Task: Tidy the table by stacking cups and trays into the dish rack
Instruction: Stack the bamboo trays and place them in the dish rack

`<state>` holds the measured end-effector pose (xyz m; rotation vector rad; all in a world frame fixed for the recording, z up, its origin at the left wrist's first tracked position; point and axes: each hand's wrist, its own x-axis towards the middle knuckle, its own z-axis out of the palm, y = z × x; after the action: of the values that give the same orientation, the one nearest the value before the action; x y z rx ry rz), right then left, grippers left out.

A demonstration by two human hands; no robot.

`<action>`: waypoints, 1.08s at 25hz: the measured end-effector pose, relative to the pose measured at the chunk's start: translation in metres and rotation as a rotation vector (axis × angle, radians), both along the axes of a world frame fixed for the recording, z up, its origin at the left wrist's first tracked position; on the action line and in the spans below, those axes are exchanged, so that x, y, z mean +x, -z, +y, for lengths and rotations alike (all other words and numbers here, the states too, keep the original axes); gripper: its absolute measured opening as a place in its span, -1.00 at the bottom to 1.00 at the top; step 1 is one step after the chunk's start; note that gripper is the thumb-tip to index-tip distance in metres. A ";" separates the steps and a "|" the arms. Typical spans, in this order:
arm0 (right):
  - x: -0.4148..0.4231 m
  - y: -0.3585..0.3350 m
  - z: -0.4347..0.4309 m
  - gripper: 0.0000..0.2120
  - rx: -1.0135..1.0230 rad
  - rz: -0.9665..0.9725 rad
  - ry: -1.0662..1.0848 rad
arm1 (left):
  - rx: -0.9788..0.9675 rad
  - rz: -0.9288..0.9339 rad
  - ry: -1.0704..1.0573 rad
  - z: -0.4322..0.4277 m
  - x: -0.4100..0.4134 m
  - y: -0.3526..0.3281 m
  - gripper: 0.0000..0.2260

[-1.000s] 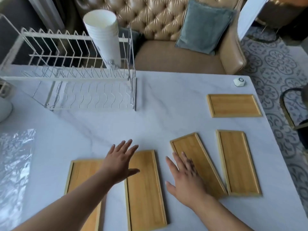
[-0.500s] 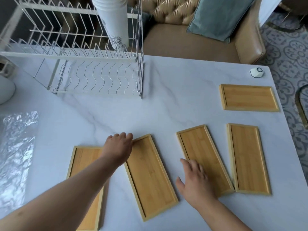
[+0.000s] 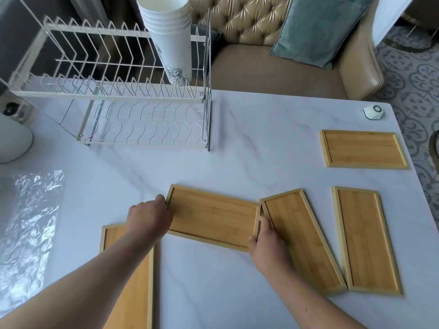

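Several bamboo trays lie flat on the white marble table (image 3: 237, 150). One tray (image 3: 213, 216) sits crosswise in front of me; my left hand (image 3: 148, 217) grips its left end and my right hand (image 3: 267, 241) grips its right end. A second tray (image 3: 118, 276) lies under my left forearm. A slanted tray (image 3: 301, 238) touches the held one at its right end. Two more trays (image 3: 367, 238) (image 3: 363, 149) rest to the right. A stack of white paper cups (image 3: 169, 39) stands in the upper tier of the white wire dish rack (image 3: 114, 98) at the back left.
A small white hexagonal device (image 3: 373, 112) sits near the table's far right corner. Crinkled clear plastic (image 3: 28, 224) lies at the left edge, with a white rounded object (image 3: 11, 143) behind it. A tufted leather sofa with a teal cushion (image 3: 316, 29) stands beyond the table.
The tray between my hands has turned from lengthwise to crosswise. My left hand closed on its left end and my right hand moved onto its right end.
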<state>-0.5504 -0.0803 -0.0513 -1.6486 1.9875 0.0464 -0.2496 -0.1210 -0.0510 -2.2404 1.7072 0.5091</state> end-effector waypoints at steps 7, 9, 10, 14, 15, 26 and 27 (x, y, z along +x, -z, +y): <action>0.019 0.012 -0.053 -0.90 -0.053 -0.021 0.101 | -0.076 0.033 -0.051 0.010 0.021 0.009 -0.80; 0.019 0.015 -0.055 -0.92 -0.057 -0.004 0.081 | -0.092 0.069 -0.055 0.011 0.024 0.012 -0.80; 0.020 0.014 -0.054 -0.91 -0.061 0.000 0.077 | -0.101 0.102 -0.063 0.011 0.026 0.011 -0.80; 0.028 -0.001 -0.049 -0.77 -0.197 0.039 0.008 | -0.194 0.170 -0.066 0.021 0.044 0.001 -0.71; 0.033 -0.006 -0.045 -0.81 -0.228 0.015 -0.031 | -0.199 0.181 -0.076 0.028 0.054 -0.001 -0.66; 0.144 0.002 0.032 -0.83 0.075 -0.127 -0.533 | -0.165 0.190 -0.249 0.098 0.174 0.003 -0.84; 0.149 0.003 0.035 -0.78 0.106 -0.100 -0.552 | -0.164 0.173 -0.285 0.101 0.182 0.004 -0.85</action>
<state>-0.4011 -0.0450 -0.0547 -2.0321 1.3829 0.2618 -0.0671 -0.0198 -0.0548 -2.6484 1.5631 0.6648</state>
